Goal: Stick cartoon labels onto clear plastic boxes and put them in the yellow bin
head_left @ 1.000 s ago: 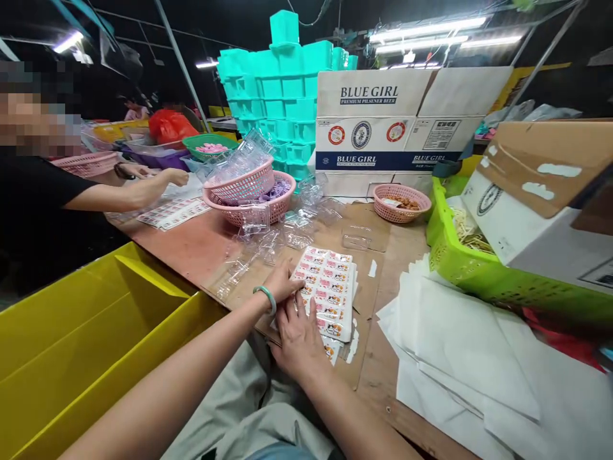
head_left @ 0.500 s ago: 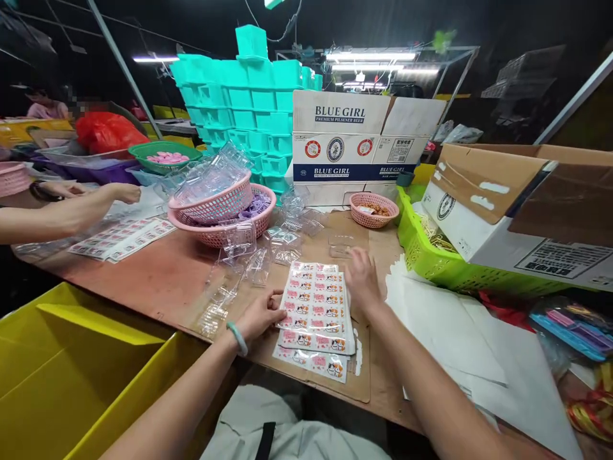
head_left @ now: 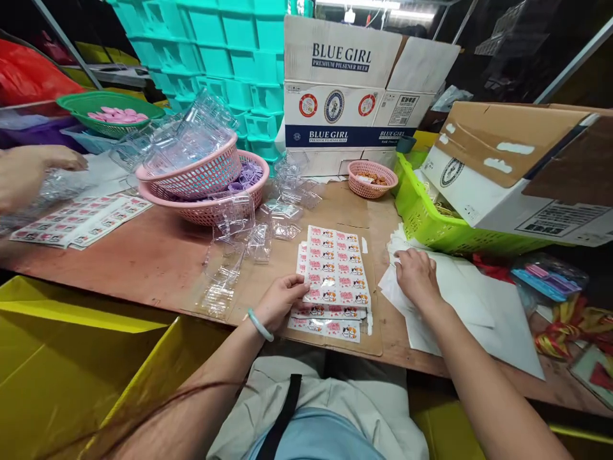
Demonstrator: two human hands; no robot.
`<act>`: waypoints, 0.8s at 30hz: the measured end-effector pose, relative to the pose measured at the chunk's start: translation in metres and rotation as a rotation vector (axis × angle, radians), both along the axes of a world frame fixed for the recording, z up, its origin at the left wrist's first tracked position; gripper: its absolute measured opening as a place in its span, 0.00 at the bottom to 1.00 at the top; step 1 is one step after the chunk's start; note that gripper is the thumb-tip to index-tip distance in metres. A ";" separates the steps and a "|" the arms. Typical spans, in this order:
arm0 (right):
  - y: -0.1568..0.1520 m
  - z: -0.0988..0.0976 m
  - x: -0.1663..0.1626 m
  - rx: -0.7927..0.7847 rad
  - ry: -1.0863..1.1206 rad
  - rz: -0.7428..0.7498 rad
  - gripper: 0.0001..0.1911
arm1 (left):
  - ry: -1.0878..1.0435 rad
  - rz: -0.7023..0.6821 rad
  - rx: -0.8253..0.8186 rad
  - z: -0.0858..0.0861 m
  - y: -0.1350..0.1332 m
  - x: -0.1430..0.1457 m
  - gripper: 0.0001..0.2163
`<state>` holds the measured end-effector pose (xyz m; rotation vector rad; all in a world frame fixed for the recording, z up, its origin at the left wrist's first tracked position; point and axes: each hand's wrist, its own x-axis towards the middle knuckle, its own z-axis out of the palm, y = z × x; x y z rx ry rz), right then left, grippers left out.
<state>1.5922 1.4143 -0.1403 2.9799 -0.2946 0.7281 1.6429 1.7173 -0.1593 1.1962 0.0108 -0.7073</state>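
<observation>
My left hand (head_left: pixel 282 299) pinches the left edge of a stack of sticker sheets (head_left: pixel 338 271) printed with small pink and orange pictures, lying on a cardboard mat (head_left: pixel 268 281). A green bangle sits on that wrist. My right hand (head_left: pixel 416 273) rests with curled fingers on the left edge of a pile of white paper sheets (head_left: pixel 469 306), to the right of the stickers. Loose clear plastic cases (head_left: pixel 239 243) lie scattered left of the stickers.
Two stacked pink baskets (head_left: pixel 201 182) hold clear cases and purple pieces. A small pink basket (head_left: pixel 372 179), a green crate (head_left: pixel 431 230), cardboard boxes (head_left: pixel 345 89) and teal bins (head_left: pixel 230 38) stand behind. A yellow bin (head_left: pixel 71 364) sits below left. Another person's hand (head_left: pixel 29 172) works at far left.
My right hand moved from the top of the sticker sheets rightward onto the white paper pile. My left hand stayed at the stickers' left edge. The view tilted down and closer.
</observation>
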 end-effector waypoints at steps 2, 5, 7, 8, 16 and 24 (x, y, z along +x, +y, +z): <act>0.025 -0.005 -0.027 0.082 -0.121 0.079 0.12 | 0.023 0.026 -0.035 0.000 -0.008 -0.006 0.19; 0.089 -0.012 -0.050 0.233 -0.166 0.395 0.19 | 0.068 0.049 -0.086 0.000 -0.018 -0.015 0.19; 0.128 -0.017 -0.056 0.251 -0.168 0.515 0.22 | 0.092 0.054 -0.140 0.002 -0.023 -0.021 0.18; 0.142 -0.019 -0.057 0.274 -0.189 0.529 0.22 | 0.095 0.066 -0.173 0.003 -0.025 -0.025 0.18; 0.153 -0.029 -0.047 0.520 -0.301 0.407 0.09 | 0.085 0.243 -0.295 -0.004 -0.038 -0.045 0.14; 0.145 -0.042 -0.049 0.554 -0.319 0.436 0.10 | 0.087 0.179 -0.245 -0.008 -0.040 -0.046 0.16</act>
